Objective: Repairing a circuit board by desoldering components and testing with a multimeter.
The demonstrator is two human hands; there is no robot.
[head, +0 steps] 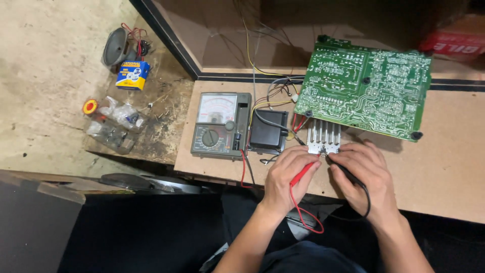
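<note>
My left hand grips a red test probe whose tip touches the lower edge of a silver finned heat sink. My right hand holds a black test probe against the same spot. The heat sink hangs from a green circuit board lying solder side up on the brown board table. Red and black leads loop down toward my lap. A grey analog multimeter with a dial lies to the left of my hands.
A black box-shaped transformer sits beside the meter, with coloured wires running to the board. On the floor to the left lie a small speaker, a blue and yellow box, clear plastic bags and a red and yellow disc.
</note>
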